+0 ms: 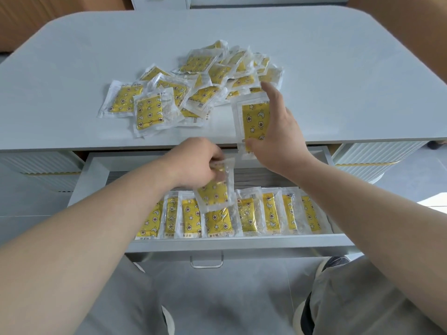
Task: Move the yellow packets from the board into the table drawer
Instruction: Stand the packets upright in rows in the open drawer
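Where the drawer (242, 243) stands open under the table top (72, 68), its front rim sits close to the person's lap. Open room shows behind the row of packets (271, 213) at the drawer front. The top's far and side stretches are plain grey surface.

Left hand (196, 163): over mid-drawer, fingers curled, pinching the left packet (215, 191) by its upper end. The packet hangs tilted just above the row.

Right hand (278, 131): at the top's near edge, thumb at the lower end and fingertips at the upper end of the right packet (254, 119), which is held upright across that edge.

Packets: flat rectangular pouches, clear crinkled glossy plastic, yellow inside with star and moon prints. Drawer smooth grey, with a metal loop handle (206, 262) on its front.

Count: two in hands; eight showing in the row (overlapping, so one may hide); the heap (193, 88) on the top is too tangled to count.
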The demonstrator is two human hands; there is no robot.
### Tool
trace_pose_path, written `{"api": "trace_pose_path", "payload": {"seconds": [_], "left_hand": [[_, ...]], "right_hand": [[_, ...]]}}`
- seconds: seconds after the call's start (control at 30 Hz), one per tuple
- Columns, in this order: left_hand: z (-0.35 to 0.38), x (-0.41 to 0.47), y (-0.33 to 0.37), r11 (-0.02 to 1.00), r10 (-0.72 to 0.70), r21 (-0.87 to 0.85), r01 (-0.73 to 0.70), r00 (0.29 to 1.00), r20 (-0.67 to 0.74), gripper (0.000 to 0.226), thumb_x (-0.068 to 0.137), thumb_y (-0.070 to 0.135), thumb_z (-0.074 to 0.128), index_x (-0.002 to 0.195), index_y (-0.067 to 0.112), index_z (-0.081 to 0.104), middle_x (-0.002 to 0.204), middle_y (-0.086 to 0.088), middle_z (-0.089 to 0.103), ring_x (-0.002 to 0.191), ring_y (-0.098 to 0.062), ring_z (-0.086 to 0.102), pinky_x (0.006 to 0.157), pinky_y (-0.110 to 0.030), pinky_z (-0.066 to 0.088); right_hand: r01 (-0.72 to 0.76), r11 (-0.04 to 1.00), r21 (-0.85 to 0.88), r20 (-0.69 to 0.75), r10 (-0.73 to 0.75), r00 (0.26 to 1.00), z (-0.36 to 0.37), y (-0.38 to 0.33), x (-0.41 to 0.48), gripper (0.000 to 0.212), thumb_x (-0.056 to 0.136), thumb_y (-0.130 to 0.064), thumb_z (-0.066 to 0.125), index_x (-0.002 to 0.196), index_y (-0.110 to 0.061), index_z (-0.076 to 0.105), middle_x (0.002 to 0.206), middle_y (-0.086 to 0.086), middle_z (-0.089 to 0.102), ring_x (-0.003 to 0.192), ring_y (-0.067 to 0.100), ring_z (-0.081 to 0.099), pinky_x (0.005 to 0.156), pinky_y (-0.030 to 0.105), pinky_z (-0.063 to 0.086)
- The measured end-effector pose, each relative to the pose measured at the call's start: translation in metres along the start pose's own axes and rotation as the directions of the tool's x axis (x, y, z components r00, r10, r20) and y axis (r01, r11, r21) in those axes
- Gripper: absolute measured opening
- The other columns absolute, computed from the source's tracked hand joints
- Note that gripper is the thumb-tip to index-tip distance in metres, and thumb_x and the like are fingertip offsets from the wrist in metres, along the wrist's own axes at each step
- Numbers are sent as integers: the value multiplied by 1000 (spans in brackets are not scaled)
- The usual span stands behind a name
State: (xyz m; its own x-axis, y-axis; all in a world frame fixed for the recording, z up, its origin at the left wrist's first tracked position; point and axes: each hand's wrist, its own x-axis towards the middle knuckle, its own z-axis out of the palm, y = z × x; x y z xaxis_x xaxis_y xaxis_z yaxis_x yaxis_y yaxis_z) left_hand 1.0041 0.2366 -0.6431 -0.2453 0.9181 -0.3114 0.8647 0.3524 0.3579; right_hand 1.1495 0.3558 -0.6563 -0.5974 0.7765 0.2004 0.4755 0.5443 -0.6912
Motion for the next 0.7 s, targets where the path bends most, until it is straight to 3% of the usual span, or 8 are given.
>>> {"api": "trace_pose_path", "payload": {"seconds": [0.07, 0.17, 0.3, 0.43, 0.57, 0.7], "left_hand": [[10, 3, -6, 998, -22, 63, 14, 991, 131, 14, 90, 32, 75, 97, 21, 69, 86, 4, 65, 82, -20, 61, 68, -30, 48], [27, 9, -17, 991, -91, 126, 53, 942, 322, 27, 89, 36, 75, 112, 24, 69, 94, 10, 65, 84, -13, 62, 72, -28, 48], [43, 15, -33, 980, -155, 173, 96, 916, 370, 23, 88, 36, 77, 102, 28, 60, 101, 9, 63, 87, -13, 59, 69, -26, 43], [56, 17, -44, 972, -187, 196, 129, 931, 313, 39, 82, 41, 80, 106, 24, 54, 96, 10, 55, 83, -12, 54, 61, -25, 37], [60, 15, -53, 963, -171, 242, 116, 961, 219, 52, 74, 52, 83, 100, 22, 50, 96, 4, 54, 83, -14, 51, 66, -29, 39], [60, 11, -55, 916, -143, 398, 54, 970, 196, 61, 77, 65, 73, 108, 18, 51, 103, 1, 55, 95, -20, 53, 82, -35, 47]], "right_hand": [[-5, 999, 32, 22, 5, 1000, 1, -2, -2, 91, 82, -1, 64, 155, -32, 20, 108, 3, 60, 90, 21, 59, 69, 33, 48], [-6, 999, 42, 71, 3, 997, 1, -4, -4, 78, 86, -4, 59, 150, -36, 29, 77, -1, 56, 69, 16, 57, 59, 36, 51], [35, 998, 48, 113, -40, 993, 0, -4, -10, 71, 87, -8, 62, 146, -35, 32, 82, 2, 65, 75, 18, 63, 68, 42, 56], [56, 997, 49, 95, -61, 994, -1, -5, -12, 66, 85, -9, 67, 140, -31, 38, 109, -1, 61, 89, 16, 62, 79, 41, 57], [61, 996, 64, 114, -68, 991, -2, -9, -12, 55, 83, -7, 67, 127, -29, 42, 103, 2, 63, 82, 18, 64, 68, 43, 58], [33, 996, 86, 186, -49, 981, -3, -15, -12, 43, 83, -5, 61, 114, -30, 45, 96, 6, 69, 70, 23, 64, 59, 45, 56]]}}
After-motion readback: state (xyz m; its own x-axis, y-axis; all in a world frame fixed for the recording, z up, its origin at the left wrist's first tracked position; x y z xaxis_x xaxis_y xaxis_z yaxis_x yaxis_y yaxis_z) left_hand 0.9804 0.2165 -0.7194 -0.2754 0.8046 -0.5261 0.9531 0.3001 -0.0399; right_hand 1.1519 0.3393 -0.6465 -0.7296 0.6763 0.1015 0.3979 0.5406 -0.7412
